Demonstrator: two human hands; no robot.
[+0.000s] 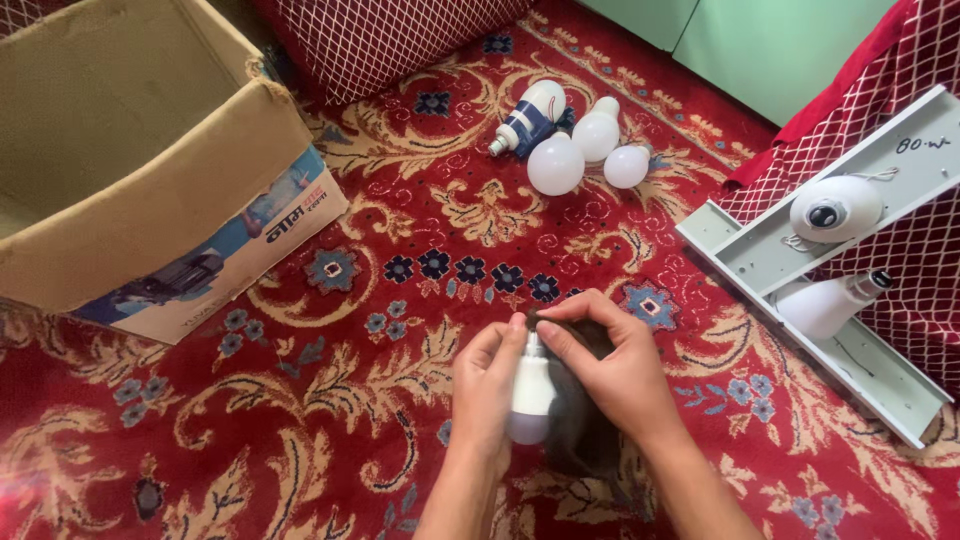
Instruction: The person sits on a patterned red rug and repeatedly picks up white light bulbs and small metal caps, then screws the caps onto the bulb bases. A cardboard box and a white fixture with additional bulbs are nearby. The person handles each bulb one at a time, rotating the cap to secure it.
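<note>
Hands meet near centre above the red carpet (330,400): left hand (487,385) grasps a white bulb (532,395), right hand (618,372) pinches its base. Cardboard box (150,170) far left; spare bulbs (575,145) far.

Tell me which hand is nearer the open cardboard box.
Left. The left hand grips the white bulb on the side facing the cardboard box; the right hand pinches the bulb's base from the far side, further away.
</note>
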